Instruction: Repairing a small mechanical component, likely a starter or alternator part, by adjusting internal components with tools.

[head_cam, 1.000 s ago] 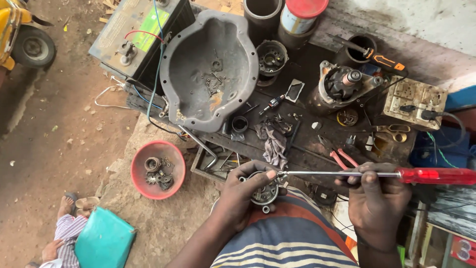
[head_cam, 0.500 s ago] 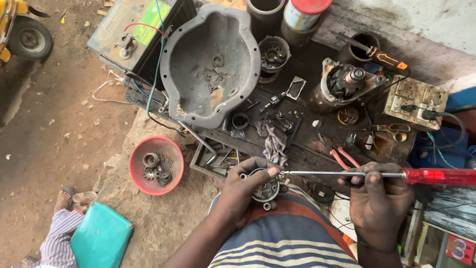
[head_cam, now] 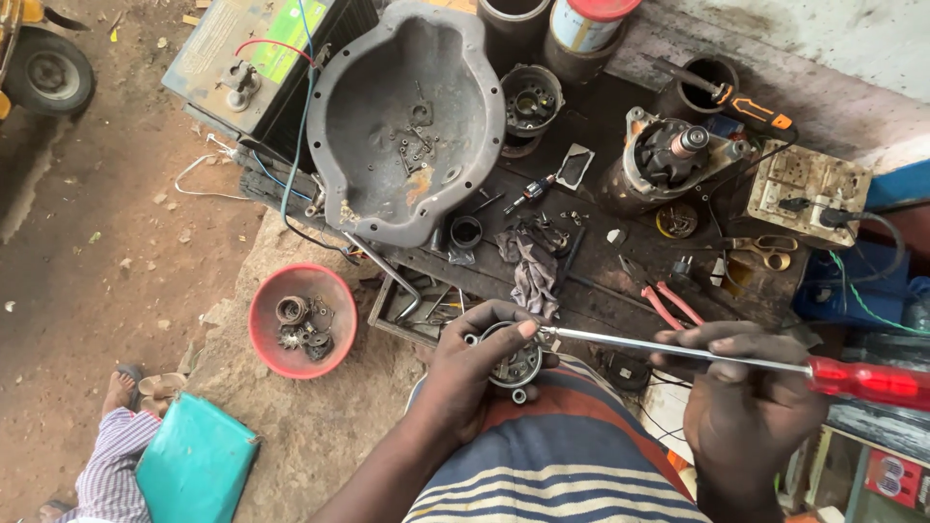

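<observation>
Left hand [head_cam: 475, 373] clamped around small round metal part [head_cam: 511, 360] above striped lap, right hand [head_cam: 741, 397] gripping long red-handled screwdriver [head_cam: 736, 358], tip touching the part, beyond them greasy workbench [head_cam: 601, 281], grey rag [head_cam: 533, 271], red bowl [head_cam: 266, 334] of gears at left.

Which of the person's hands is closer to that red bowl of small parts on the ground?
The left. The left hand holds a small round metal part just right of the red bowl. The right hand grips a red-handled screwdriver much farther right.
</observation>
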